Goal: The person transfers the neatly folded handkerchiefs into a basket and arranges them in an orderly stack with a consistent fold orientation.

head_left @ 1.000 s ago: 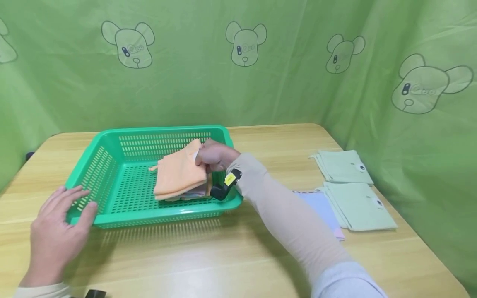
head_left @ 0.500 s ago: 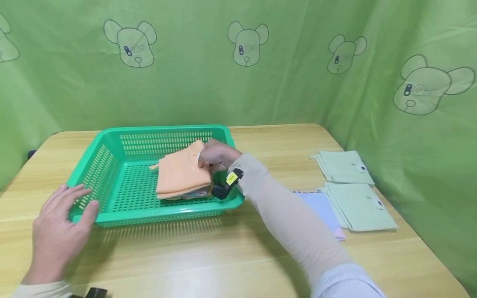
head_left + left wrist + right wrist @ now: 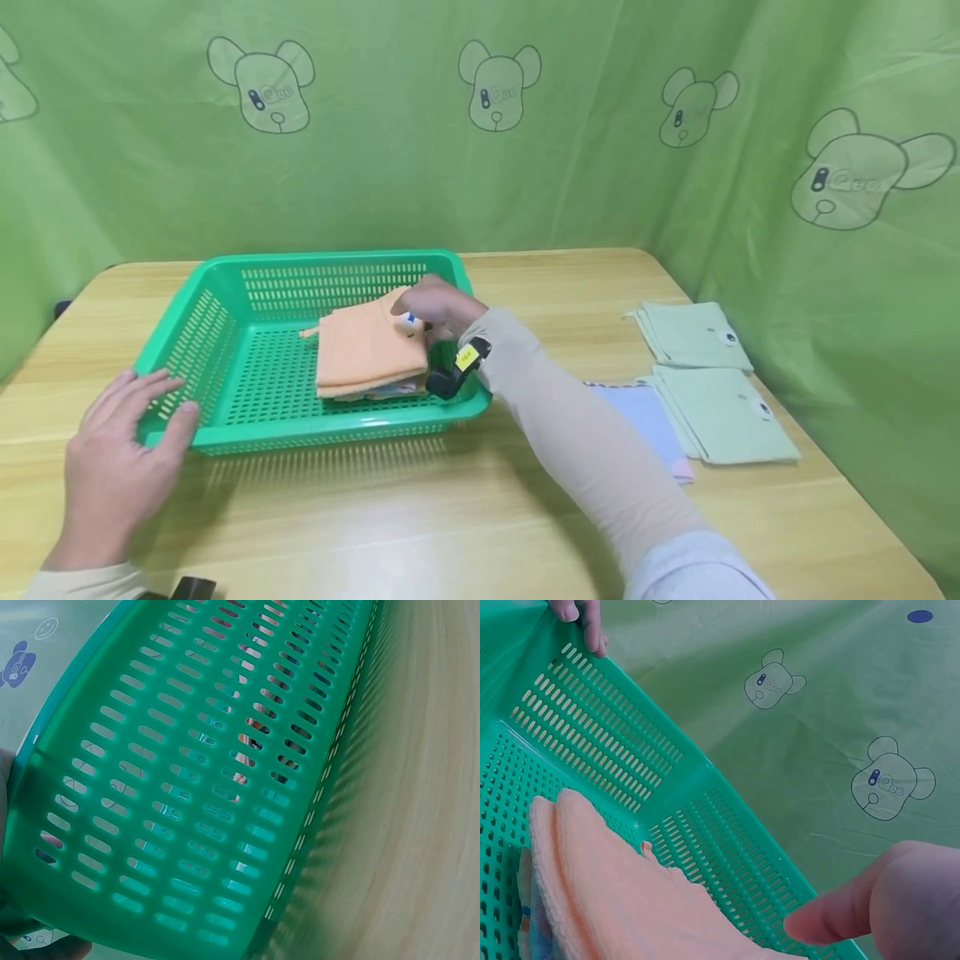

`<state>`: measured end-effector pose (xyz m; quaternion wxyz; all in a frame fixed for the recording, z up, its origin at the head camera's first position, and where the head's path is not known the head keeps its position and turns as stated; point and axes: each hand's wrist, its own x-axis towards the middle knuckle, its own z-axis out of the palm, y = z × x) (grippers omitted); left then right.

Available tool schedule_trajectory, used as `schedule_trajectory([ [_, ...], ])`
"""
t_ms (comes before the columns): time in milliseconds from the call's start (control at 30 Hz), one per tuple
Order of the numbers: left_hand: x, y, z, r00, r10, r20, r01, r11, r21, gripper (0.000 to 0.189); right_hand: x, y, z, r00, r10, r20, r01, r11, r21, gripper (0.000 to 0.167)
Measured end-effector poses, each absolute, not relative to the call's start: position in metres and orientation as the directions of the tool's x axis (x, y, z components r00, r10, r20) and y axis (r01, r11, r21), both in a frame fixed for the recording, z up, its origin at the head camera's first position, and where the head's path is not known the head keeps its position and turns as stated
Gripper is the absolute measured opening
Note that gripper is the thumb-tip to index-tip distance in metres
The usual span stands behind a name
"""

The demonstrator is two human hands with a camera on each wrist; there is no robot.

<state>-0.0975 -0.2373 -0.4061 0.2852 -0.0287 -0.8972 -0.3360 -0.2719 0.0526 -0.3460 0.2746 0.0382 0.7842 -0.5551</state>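
A folded orange hand towel (image 3: 367, 350) lies on top of other folded cloths in the right part of a green plastic basket (image 3: 330, 425). A white and blue patch shows near its far right corner. My right hand (image 3: 442, 304) hovers at that corner; in the right wrist view its thumb (image 3: 832, 911) is stretched out, apart from the towel. The other right fingers are mostly hidden. My left hand (image 3: 120, 458) rests on the basket's near left corner, its fingers and thumb spread over the rim. The left wrist view shows mostly the basket's slotted wall (image 3: 187, 772).
Two folded pale green towels (image 3: 690, 335) with eye patches lie at the table's right side. A blue cloth (image 3: 645, 417) with a pink corner is partly behind my right forearm. A green curtain (image 3: 390, 167) with bear drawings hangs behind the wooden table (image 3: 360, 533).
My right hand has lifted slightly and loosened from the orange towel, uncovering its patch. The towel has shifted a little right and lies flatter. The left hand stays on the rim.
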Motion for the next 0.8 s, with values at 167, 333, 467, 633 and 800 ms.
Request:
schedule_trajectory([
  [167,-0.097,-0.2372,-0.4059,-0.833,-0.139,0.535,0.247,0.773,0.585,0.033,-0.2717,0.0521,-0.3456,-0.845,-0.235,-0.481,0.354,0.429,-0.831,0.065],
  [333,-0.0969,-0.2373,-0.4054,-0.836,-0.142,0.53,0.241,0.772,0.588,0.034,-0.2715,0.0518,-0.3452,-0.844,-0.223,-0.489,0.37,0.419,-0.829,0.079],
  [467,-0.0971,-0.2373,-0.4049,-0.84,-0.141,0.525,0.237,0.774,0.588,0.034,-0.2725,0.0525,-0.3457,-0.842,-0.226,-0.49,0.372,0.414,-0.831,0.083],
  [633,-0.0968,-0.2375,-0.405,-0.84,-0.142,0.524,0.236,0.774,0.588,0.034,-0.2736,0.0532,-0.3463,-0.838,-0.237,-0.492,0.366,0.424,-0.828,0.085],
  [800,-0.0968,-0.2371,-0.4054,-0.84,-0.141,0.524,0.236,0.776,0.586,0.034,-0.2725,0.0548,-0.3455,-0.841,-0.239,-0.486,0.345,0.455,-0.821,0.081],
])
